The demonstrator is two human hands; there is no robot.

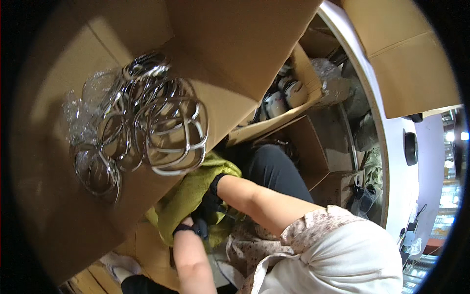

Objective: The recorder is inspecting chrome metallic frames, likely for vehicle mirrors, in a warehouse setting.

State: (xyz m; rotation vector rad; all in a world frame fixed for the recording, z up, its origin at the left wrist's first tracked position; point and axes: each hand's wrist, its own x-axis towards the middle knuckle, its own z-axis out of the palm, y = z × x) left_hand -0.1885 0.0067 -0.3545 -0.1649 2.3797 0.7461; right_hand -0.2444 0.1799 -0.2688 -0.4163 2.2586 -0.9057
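Note:
Both my hands wear dark gloves and reach into a yellow-green woven sack (178, 198) in front of my lap. The glove of my right hand (210, 200) lies against the sack's upper folds. Lower down, my left hand (199, 228) is at the sack's near side. Cloth folds and the gloves hide the fingers of both hands, so whatever they hold does not show. Just beyond the sack, a large cardboard box (215, 63) contains a tangled pile of shiny metal wire frames (178, 130), with clear plastic wrap (81, 120) on its left.
To the right, a smaller carton (279, 117) holds white, rounded parts (295, 93). Another open carton (298, 142) stands beside my knee. A white tabletop (401, 161) with a black round object (411, 148) runs along the right. Plastic bags (364, 201) lie beneath it.

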